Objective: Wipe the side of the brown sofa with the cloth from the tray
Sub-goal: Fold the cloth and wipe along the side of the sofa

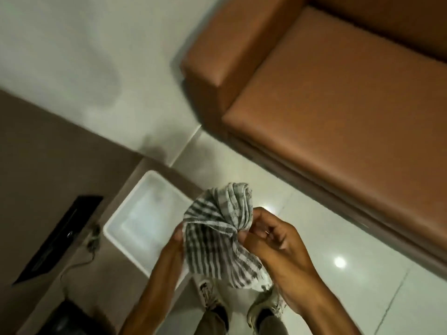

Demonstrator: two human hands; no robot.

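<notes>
A white cloth with dark stripes (219, 228) is bunched up between both my hands, low in the middle of the view. My left hand (175, 243) grips its left edge, mostly hidden behind the fabric. My right hand (273, 240) pinches the gathered right side. The white tray (116, 226) lies on the floor just left of the cloth, and nothing shows in it. The brown sofa (338, 105) fills the upper right; its armrest side (205, 76) faces the pale wall, well above my hands.
A glossy tiled floor (362, 286) with light reflections runs under me. My shoes (266, 308) stand below the cloth. A dark flat device (60, 238) with a cable sits on a brown surface at the left. A black object (65, 320) lies at the bottom left.
</notes>
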